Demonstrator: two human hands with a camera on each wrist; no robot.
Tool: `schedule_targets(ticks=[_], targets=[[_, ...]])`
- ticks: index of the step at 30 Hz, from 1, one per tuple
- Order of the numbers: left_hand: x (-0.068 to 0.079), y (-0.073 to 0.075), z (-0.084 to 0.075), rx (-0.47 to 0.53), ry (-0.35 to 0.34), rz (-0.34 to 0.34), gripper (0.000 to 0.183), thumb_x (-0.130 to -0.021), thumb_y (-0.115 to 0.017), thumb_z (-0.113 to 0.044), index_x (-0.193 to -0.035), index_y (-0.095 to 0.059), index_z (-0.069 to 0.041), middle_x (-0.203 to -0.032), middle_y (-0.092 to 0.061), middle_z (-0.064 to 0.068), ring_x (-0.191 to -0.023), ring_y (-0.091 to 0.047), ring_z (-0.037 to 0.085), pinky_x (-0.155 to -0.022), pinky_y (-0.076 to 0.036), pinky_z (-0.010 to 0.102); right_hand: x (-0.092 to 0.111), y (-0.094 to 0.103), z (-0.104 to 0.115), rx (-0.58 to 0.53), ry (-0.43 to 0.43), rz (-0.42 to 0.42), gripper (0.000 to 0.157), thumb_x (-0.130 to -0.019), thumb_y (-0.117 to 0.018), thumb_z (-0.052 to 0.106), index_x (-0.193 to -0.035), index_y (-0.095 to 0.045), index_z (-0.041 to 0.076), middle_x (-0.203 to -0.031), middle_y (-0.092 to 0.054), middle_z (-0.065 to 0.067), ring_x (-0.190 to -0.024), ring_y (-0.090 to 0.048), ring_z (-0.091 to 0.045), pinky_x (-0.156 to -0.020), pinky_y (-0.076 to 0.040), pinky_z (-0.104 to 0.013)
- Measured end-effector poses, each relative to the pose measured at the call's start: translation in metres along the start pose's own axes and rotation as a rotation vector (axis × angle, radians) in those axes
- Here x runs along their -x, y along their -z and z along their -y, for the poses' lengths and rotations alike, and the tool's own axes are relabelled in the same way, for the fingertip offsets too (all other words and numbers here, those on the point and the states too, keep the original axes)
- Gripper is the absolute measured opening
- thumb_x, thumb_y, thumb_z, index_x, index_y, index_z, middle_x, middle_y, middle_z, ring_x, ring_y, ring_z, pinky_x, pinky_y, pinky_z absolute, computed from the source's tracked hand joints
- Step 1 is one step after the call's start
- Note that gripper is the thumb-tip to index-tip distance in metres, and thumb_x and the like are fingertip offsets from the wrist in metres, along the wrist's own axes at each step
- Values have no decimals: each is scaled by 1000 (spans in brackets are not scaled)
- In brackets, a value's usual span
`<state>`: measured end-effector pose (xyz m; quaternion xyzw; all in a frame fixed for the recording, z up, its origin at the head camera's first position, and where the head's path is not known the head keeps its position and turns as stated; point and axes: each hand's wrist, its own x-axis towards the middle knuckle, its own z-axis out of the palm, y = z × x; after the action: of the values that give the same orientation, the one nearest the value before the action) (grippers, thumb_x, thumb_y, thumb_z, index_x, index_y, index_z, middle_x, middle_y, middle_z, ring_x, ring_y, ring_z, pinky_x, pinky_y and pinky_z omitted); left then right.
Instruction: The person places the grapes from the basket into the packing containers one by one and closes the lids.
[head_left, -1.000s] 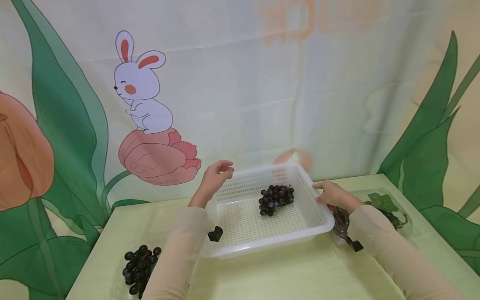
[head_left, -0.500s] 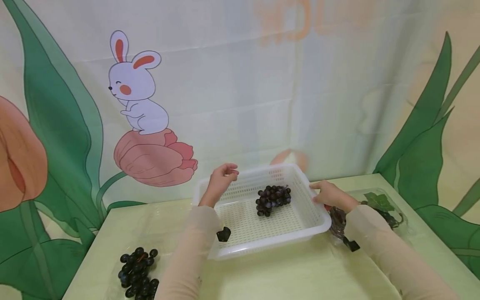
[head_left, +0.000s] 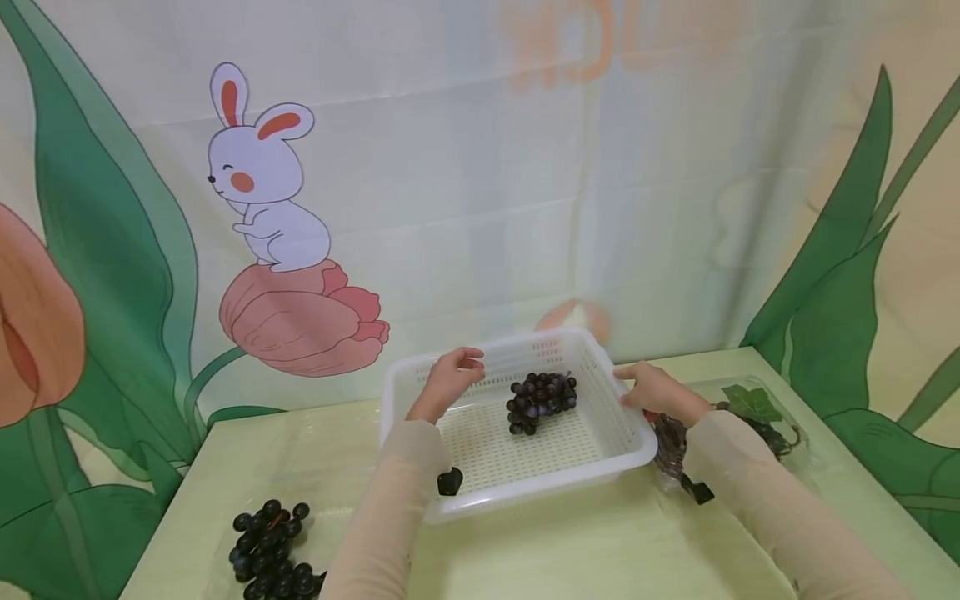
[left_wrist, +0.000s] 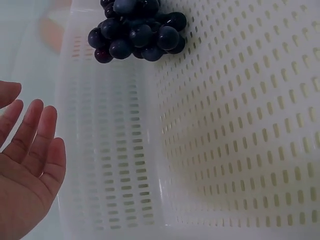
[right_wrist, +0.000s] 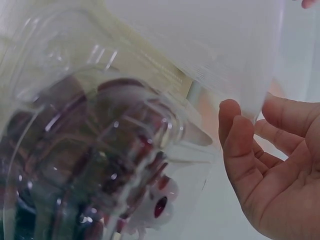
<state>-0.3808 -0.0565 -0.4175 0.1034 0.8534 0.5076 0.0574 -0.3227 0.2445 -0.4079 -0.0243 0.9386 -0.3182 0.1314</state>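
A white perforated plastic basket point(head_left: 525, 487) sits tilted slightly askew on the table, with a bunch of dark grapes point(head_left: 542, 402) inside toward its right. At the basket's right rim my right hand point(head_left: 660, 392) pinches the edge; the right wrist view shows thumb and fingers point(right_wrist: 240, 145) on either side of it. My left hand point(head_left: 452, 379) hovers by the back left of the basket, fingers loosely bent and holding nothing. In the left wrist view its fingers point(left_wrist: 45, 130) are spread slightly, palm showing, near the basket's perforated wall point(left_wrist: 115, 150).
Another bunch of dark grapes point(head_left: 266, 550) lies at the table's front left on clear plastic. Beside the basket on the right, clear plastic packaging point(right_wrist: 100, 125) holds dark fruit, with a green leaf point(head_left: 752, 403) farther right. A printed cloth point(head_left: 480, 208) hangs behind the table.
My left hand has moved right and a little lower, farther over the basket. My right hand stays on the rim. The whole scene has shifted slightly left in the head view.
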Motion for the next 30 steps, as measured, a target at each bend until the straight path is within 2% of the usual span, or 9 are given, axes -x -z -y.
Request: schedule_targets(ticks=[5, 8, 10, 17, 22, 30], targets=[[2, -6, 0, -40, 32, 80, 48, -84, -58, -20, -129, -44, -13, -119, -54, 12, -105, -52, 26, -85, -43, 41, -1, 0, -2, 1, -8, -5, 55, -87, -53, 5, -137, -30, -2, -121, -52, -26, -71, -63, -19, -50, -48, -29], [1, -9, 0, -56, 52, 128, 59, -83, -61, -23, -136, -35, -18, -127, -48, 13, -110, -50, 29, -89, -42, 45, -2, 1, -2, -9, -4, -8, 55, -87, -53, 4, -136, -31, -2, -124, -50, -26, -84, -63, -22, -55, -51, -29], [0, -12, 0, -69, 53, 158, 66, -82, -62, -23, -139, -30, -21, -131, -44, 14, -113, -48, 31, -90, -41, 47, -2, 2, -3, -11, 0, -8, 54, -86, -53, 4, -136, -31, -3, -124, -50, -26, -87, -63, -23, -57, -52, -30], [-2, -21, 3, -82, 52, 268, 78, -81, -64, -21, -144, -16, -23, -139, -33, 17, -123, -39, 35, -97, -36, 51, -2, 1, -2, -15, 0, -10, 55, -86, -53, 4, -136, -32, -2, -124, -50, -26, -79, -64, -20, -53, -50, -29], [-2, -23, 2, -63, 65, 293, 81, -81, -64, -19, -144, -14, -24, -141, -30, 18, -127, -34, 37, -99, -32, 53, -1, 1, -2, -20, 5, -11, 54, -87, -53, 4, -136, -32, -3, -124, -50, -26, -89, -63, -25, -56, -51, -30], [-5, -27, 4, -34, 67, 313, 82, -81, -65, -23, -144, -12, -24, -142, -29, 19, -128, -32, 38, -99, -31, 55, -2, 1, -4, -12, 6, -21, 54, -86, -53, 4, -136, -32, -3, -122, -52, -26, -77, -64, -19, -51, -49, -28]])
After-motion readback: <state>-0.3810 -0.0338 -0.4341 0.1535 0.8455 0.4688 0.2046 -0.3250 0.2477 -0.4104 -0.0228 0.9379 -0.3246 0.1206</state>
